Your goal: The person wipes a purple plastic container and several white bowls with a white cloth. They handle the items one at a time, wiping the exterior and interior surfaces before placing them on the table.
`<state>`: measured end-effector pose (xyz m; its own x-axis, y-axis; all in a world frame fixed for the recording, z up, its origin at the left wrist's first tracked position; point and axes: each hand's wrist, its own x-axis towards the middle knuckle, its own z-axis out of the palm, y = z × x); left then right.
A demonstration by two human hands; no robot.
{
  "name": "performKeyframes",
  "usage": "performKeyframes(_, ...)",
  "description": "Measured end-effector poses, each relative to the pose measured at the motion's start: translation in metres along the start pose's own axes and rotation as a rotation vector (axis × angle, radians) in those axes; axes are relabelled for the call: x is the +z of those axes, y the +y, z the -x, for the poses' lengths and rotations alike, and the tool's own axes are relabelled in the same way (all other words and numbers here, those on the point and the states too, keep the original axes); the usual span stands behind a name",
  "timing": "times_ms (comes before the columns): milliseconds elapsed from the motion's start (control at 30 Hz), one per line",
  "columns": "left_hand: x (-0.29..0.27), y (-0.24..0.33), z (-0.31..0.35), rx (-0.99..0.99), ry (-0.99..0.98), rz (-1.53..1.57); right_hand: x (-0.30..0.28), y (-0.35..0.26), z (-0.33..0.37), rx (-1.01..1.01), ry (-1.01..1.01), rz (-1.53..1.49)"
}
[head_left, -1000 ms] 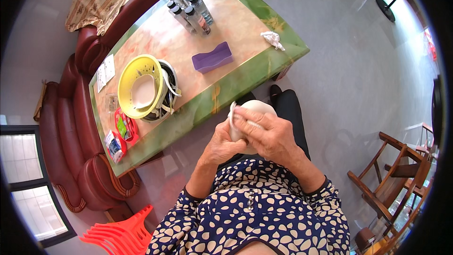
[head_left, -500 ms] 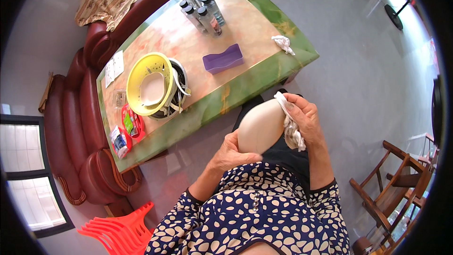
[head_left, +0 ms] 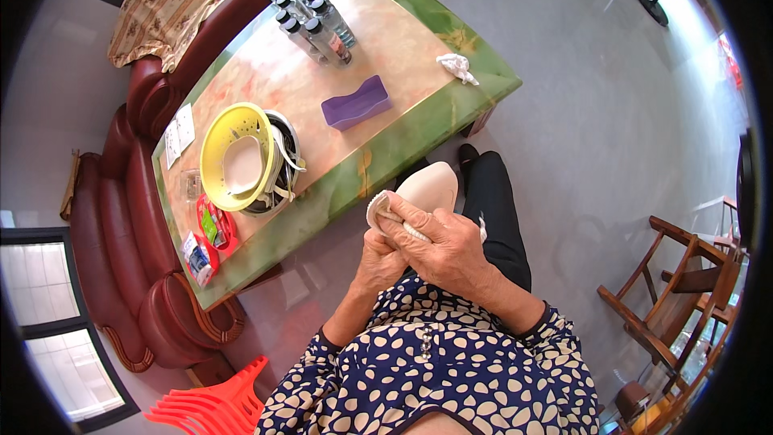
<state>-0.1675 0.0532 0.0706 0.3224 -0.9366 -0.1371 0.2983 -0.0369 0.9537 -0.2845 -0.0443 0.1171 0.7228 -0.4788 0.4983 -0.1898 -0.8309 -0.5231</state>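
In front of my body, above my lap, is a smooth cream-coloured rounded bowl [head_left: 435, 185]. My left hand [head_left: 378, 263] is closed on its near left edge, fingers curled. Crossing over from the right, my right hand [head_left: 444, 251] is closed on a white cloth [head_left: 377, 211]. It presses this cloth against the bowl's edge just above my left hand. Both hands hide the bowl's near part. On the table's left part, a yellow colander [head_left: 216, 130] holds a similar cream bowl [head_left: 244, 166].
The green-bordered table [head_left: 378, 163] carries a purple open tray [head_left: 358, 105], several capped clear bottles [head_left: 328, 36], a crumpled white cloth [head_left: 459, 67] and red baskets [head_left: 227, 234]. Red plastic stools [head_left: 217, 403] stand lower left, a wooden chair [head_left: 668, 298] lower right, a sofa [head_left: 121, 234] beyond the table.
My right hand and the cloth have moved left across the bowl, close to my left hand. The bowl has turned and tilted. The whole view has shifted slightly.
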Motion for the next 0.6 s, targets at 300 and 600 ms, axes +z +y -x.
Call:
performKeyframes(300,0.011,0.018,-0.003,0.03,-0.007,-0.026,0.004,0.015,-0.004,0.292,0.247,-0.325)
performKeyframes(600,0.006,0.016,-0.002,0.019,-0.005,0.02,0.005,0.041,0.001,0.873,0.217,-0.968)
